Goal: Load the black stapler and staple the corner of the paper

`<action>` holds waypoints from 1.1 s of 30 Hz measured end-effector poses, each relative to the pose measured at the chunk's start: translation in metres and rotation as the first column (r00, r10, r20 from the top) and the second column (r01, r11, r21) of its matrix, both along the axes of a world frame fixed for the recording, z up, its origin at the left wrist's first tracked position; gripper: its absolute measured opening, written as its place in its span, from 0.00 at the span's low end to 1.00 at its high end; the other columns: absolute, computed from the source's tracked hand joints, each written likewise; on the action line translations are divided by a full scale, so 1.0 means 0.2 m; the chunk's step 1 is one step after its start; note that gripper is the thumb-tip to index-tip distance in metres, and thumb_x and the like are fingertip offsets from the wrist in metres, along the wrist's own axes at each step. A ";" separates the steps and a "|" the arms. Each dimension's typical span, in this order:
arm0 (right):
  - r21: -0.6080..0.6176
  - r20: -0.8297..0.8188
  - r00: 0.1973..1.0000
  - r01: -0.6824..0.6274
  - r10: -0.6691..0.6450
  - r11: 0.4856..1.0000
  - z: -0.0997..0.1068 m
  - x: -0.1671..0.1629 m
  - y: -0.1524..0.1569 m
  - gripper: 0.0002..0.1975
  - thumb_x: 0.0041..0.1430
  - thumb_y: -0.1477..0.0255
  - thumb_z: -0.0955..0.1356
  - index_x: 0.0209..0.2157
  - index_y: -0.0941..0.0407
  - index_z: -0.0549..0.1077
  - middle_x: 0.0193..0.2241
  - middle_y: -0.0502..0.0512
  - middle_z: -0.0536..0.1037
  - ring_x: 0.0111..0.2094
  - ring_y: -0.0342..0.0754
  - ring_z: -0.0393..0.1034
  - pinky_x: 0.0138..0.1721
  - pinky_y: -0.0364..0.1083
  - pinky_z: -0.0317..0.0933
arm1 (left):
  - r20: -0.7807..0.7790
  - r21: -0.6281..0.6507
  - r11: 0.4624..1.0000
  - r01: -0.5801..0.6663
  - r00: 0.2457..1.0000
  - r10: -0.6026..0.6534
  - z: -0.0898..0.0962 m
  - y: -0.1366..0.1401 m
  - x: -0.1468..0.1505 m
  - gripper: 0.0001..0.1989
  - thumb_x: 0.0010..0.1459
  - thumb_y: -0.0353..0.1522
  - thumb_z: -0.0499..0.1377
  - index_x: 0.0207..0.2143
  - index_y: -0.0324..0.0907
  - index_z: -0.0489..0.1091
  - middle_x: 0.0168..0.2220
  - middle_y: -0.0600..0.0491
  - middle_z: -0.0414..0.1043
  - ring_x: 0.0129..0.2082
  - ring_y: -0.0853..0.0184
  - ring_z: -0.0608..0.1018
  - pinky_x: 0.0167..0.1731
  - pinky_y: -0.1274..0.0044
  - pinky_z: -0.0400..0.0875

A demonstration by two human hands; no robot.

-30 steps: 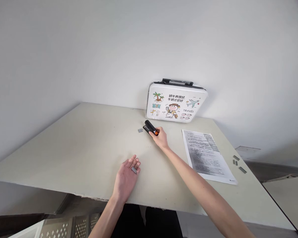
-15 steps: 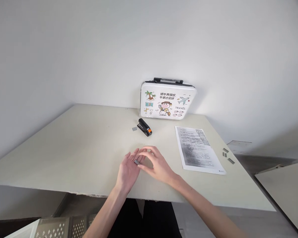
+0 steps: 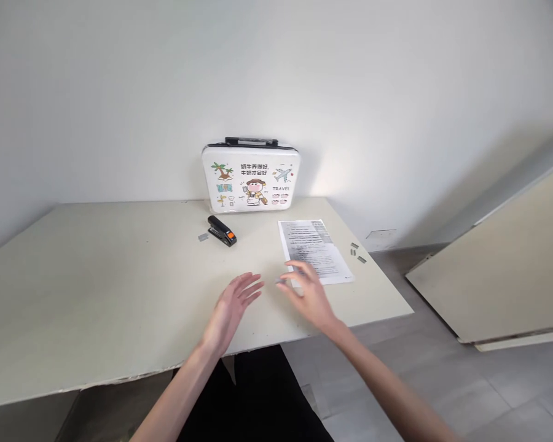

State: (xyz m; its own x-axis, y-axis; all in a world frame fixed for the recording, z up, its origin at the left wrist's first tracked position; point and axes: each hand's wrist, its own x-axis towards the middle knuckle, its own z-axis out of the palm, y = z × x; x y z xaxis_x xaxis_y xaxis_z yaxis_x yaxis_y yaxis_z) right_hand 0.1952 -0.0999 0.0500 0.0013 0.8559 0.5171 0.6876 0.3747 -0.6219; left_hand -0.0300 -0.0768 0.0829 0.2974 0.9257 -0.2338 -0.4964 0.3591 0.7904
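Observation:
Between the thumb and fingers of my right hand (image 3: 308, 294) is a small grey strip of staples (image 3: 280, 281), slightly blurred. That hand hovers by the near left corner of a printed sheet of paper (image 3: 311, 245). My left hand (image 3: 237, 301) is held over the table with its fingers stretched out and nothing in it. Beyond it lies a black stapler (image 3: 222, 232) with an orange patch, and a grey staple strip piece (image 3: 203, 237) rests just to its left. Several more staple strips (image 3: 362, 259) lie to the right of the paper.
A white case (image 3: 253, 184) with cartoon prints and a black handle stands upright against the wall at the back of the pale table (image 3: 110, 288). A light panel (image 3: 498, 270) stands on the floor to the right, past the table's edge.
My right hand has lifted the staple strip off my left palm and moved right, apart from the left hand. My left hand has turned sideways. The view has swung to the right.

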 end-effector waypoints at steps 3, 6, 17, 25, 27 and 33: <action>-0.014 0.056 0.961 0.272 -0.271 0.962 -0.10 0.44 -0.01 0.15 0.69 0.55 0.67 0.44 0.48 0.81 0.55 0.61 0.75 0.58 0.62 0.69 0.60 0.63 0.65 | -0.344 0.227 0.974 -0.026 0.933 0.106 -0.03 0.07 -0.11 0.14 0.63 0.42 0.66 0.44 0.42 0.80 0.52 0.43 0.80 0.52 0.53 0.80 0.53 0.67 0.74; -0.038 0.180 0.863 0.485 -0.472 0.874 -0.22 0.81 -0.01 0.21 0.69 0.52 0.64 0.44 0.51 0.81 0.54 0.65 0.74 0.58 0.64 0.68 0.57 0.61 0.65 | -0.596 0.400 0.916 0.036 0.769 0.230 -0.07 0.15 -0.29 0.20 0.60 0.50 0.67 0.42 0.44 0.80 0.45 0.46 0.81 0.46 0.55 0.81 0.51 0.67 0.74; -0.001 0.125 0.814 0.572 -0.568 0.820 -0.37 0.97 0.01 0.21 0.68 0.56 0.64 0.52 0.56 0.74 0.55 0.71 0.72 0.59 0.65 0.65 0.60 0.63 0.61 | -0.733 0.480 0.859 0.177 0.619 0.282 -0.12 0.13 -0.55 0.32 0.56 0.63 0.62 0.41 0.45 0.78 0.38 0.47 0.80 0.39 0.57 0.80 0.47 0.66 0.76; -0.039 0.128 0.888 0.450 -0.442 0.892 -0.37 0.85 -0.08 0.22 0.71 0.54 0.61 0.55 0.52 0.75 0.56 0.65 0.77 0.58 0.60 0.70 0.59 0.60 0.66 | -0.707 0.479 0.867 0.136 0.646 0.288 -0.10 0.09 -0.54 0.30 0.55 0.61 0.63 0.40 0.45 0.78 0.37 0.48 0.80 0.37 0.57 0.80 0.46 0.67 0.76; -0.046 0.160 0.900 0.416 -0.405 0.908 -0.35 0.82 -0.07 0.23 0.70 0.54 0.63 0.57 0.50 0.76 0.60 0.63 0.76 0.62 0.61 0.67 0.63 0.62 0.62 | -0.695 0.479 0.867 0.136 0.662 0.280 -0.10 0.09 -0.54 0.29 0.54 0.60 0.64 0.40 0.45 0.78 0.37 0.48 0.80 0.37 0.58 0.80 0.45 0.67 0.75; -0.141 0.346 0.890 0.361 -0.296 0.922 -0.34 0.76 -0.07 0.25 0.73 0.54 0.60 0.64 0.44 0.73 0.69 0.55 0.69 0.72 0.62 0.56 0.67 0.66 0.55 | -0.700 0.471 0.869 0.152 0.665 0.263 -0.11 0.08 -0.56 0.26 0.58 0.58 0.63 0.41 0.45 0.78 0.37 0.48 0.80 0.37 0.59 0.80 0.45 0.69 0.75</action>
